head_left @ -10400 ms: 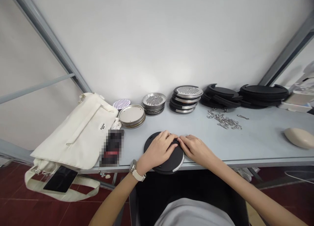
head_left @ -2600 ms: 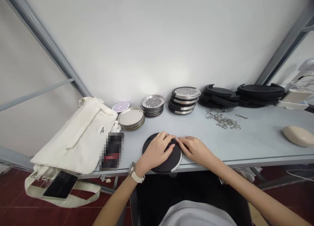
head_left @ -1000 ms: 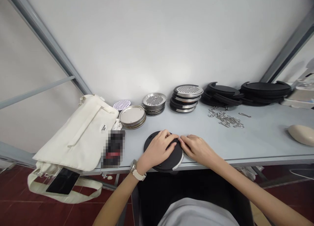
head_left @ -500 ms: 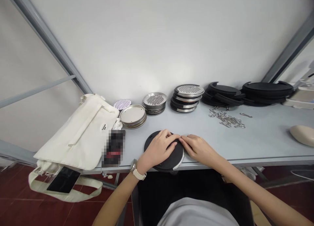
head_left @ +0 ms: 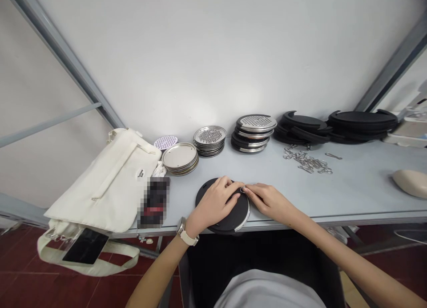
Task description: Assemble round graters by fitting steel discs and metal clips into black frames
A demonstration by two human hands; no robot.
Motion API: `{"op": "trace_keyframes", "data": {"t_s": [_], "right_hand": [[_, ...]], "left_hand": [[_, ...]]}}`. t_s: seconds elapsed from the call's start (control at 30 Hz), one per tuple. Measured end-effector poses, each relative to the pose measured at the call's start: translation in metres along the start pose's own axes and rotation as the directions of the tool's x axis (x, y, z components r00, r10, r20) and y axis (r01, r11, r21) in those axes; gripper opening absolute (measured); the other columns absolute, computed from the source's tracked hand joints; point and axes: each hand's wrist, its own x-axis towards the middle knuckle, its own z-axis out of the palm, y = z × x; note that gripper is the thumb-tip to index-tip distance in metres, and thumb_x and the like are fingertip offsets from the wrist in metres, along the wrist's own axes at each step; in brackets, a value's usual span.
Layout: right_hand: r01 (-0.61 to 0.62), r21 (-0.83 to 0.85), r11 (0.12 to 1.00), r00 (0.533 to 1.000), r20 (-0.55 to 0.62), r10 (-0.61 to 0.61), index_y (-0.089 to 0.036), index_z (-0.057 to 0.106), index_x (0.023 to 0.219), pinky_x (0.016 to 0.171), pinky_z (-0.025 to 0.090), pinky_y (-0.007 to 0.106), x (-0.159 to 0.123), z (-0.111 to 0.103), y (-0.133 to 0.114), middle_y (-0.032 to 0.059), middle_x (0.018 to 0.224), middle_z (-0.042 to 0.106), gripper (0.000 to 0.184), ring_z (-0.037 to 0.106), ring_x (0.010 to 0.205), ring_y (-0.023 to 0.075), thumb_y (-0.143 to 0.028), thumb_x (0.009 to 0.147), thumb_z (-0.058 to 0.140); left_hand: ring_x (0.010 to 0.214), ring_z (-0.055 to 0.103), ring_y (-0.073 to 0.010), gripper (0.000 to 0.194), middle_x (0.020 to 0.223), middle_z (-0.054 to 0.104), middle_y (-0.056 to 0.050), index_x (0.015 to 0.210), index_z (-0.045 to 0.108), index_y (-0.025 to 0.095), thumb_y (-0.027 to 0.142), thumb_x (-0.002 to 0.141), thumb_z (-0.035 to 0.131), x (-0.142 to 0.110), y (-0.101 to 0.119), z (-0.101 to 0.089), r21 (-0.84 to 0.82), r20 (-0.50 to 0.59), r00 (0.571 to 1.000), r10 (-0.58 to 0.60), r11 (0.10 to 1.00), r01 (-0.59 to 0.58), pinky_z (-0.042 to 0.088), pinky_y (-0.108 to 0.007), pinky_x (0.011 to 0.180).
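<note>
A black round disc [head_left: 235, 220] with a silvery edge at its lower right lies at the table's front edge. My left hand [head_left: 215, 203] rests over it, thumb and fingers bent and holding it down near its upper right rim. At that rim a small metal clip [head_left: 243, 189] shows as a loop between the two hands. My right hand [head_left: 268, 202] pinches the clip with thumb and fingertips. Much of the disc is hidden beneath my left hand. More metal clips [head_left: 308, 162] lie loosely heaped farther back on the right.
Along the wall stand stacks of metal discs [head_left: 180, 156], perforated grater discs [head_left: 210, 136], black-rimmed grater discs [head_left: 255, 122] and black round holders [head_left: 363, 119]. A white bag [head_left: 110, 183] leans at the left. A beige rounded object [head_left: 410, 182] sits at the right.
The fingertips have parted slightly, and the clip's metal loop now shows between them. Both hands stay at the disc's rim; the disc has hardly moved.
</note>
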Motion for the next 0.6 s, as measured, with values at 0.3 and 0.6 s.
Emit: {"op": "trace_keyframes", "data": {"t_s": [0.3, 0.6], "right_hand": [[-0.029, -0.185, 0.982, 0.999, -0.023, 0.025, -0.017, 0.060, 0.086, 0.060, 0.036, 0.025, 0.0023, 0.0087, 0.0021, 0.0050, 0.070, 0.063, 0.035, 0.057, 0.062, 0.0152, -0.028, 0.098, 0.029], [-0.044, -0.269, 0.962, 0.999, -0.034, 0.036, -0.018, 0.058, 0.084, 0.056, 0.031, 0.025, 0.0062, 0.0106, -0.0013, 0.0035, 0.066, 0.061, 0.034, 0.054, 0.057, 0.0146, -0.029, 0.098, 0.029]], "left_hand": [[0.095, 0.050, -0.0193, 0.025, 0.099, 0.050, -0.006, 0.118, 0.048, 0.022, 0.023, 0.094, 0.038, -0.0004, -0.0009, 0.0010, -0.007, -0.004, 1.000, 0.006, 1.000, -0.006, 0.043, -0.035, 0.087], [0.096, 0.051, -0.0191, 0.023, 0.102, 0.053, -0.006, 0.116, 0.046, 0.020, 0.023, 0.093, 0.041, 0.0010, -0.0046, 0.0046, -0.034, -0.040, 0.999, -0.021, 0.999, 0.019, 0.043, -0.037, 0.090]]}}
